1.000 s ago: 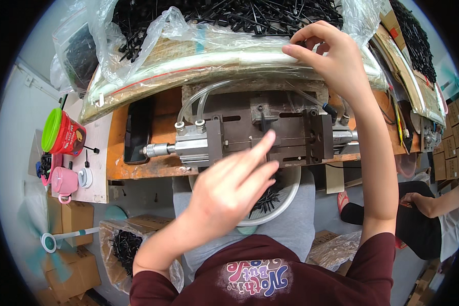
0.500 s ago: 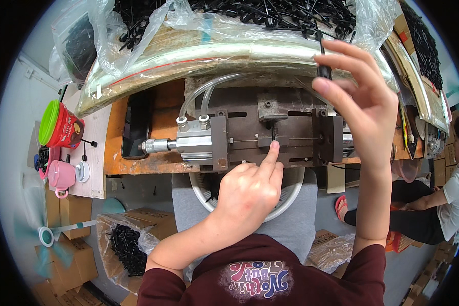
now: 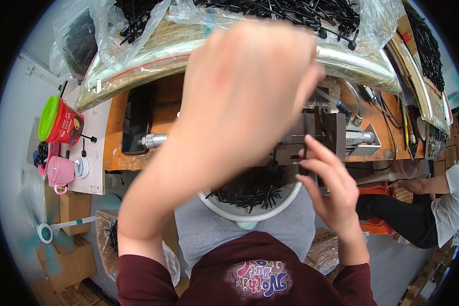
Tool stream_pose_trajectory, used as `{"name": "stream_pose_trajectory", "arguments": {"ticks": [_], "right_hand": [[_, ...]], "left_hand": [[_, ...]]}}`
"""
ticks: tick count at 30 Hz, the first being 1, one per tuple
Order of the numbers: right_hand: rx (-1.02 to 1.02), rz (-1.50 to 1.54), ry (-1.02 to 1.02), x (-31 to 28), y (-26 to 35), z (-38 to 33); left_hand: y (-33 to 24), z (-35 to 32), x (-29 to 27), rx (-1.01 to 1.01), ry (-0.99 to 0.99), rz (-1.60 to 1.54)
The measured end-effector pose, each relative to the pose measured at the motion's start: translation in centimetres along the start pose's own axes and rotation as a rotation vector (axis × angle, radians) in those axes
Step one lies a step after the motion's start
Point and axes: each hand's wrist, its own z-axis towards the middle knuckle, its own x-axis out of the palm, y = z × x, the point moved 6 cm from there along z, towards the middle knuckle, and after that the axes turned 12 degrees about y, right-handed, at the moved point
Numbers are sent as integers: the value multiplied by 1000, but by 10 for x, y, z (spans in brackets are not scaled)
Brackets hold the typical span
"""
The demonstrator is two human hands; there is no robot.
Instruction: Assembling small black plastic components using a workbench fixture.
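My left hand [image 3: 245, 81] is raised over the bench, close to the camera and blurred by motion. Its fingers reach toward the heap of black stemmed parts [image 3: 331, 18], and whatever they do there is hidden. My right hand [image 3: 334, 188] is beside the front edge of the dark metal fixture [image 3: 331, 135], with thumb and fingers closed around a slim black stemmed part [image 3: 305, 153]. Most of the fixture's middle is behind my left forearm. Below it, on my lap, a white round basket [image 3: 234, 218] holds many black parts [image 3: 252, 188].
A black phone [image 3: 136, 120] lies on the orange bench at left. Beyond it stand a red tub [image 3: 69, 125] and a pink cup [image 3: 61, 171]. An air cylinder [image 3: 359, 136] and cables [image 3: 390, 109] are at right. Another person [image 3: 446, 199] sits at far right.
My left hand has left the fixture's centre and risen toward the heap. My right hand has come down from above with the black part to the fixture's front. The basket's contents now show.
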Motion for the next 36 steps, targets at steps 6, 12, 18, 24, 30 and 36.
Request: {"name": "stream_pose_trajectory", "arguments": {"ticks": [6,12,18,24,30,36], "right_hand": [[-68,-180,125,36,12,4],[-106,-248,142,35,14,19],[-50,-277,221,32,13,21],[-46,71,101,-18,-10,60],[47,-152,-176,-91,-58,160],[421,-444,50,-76,-109,212]], "left_hand": [[58,97,61,29,-7,216],[64,115,77,-55,134,216],[28,75,16,110,-21,97],[-9,-21,-17,122,-91,-74],[-38,-94,24,-83,183,-251],[-50,-118,67,-122,189,-49]]}}
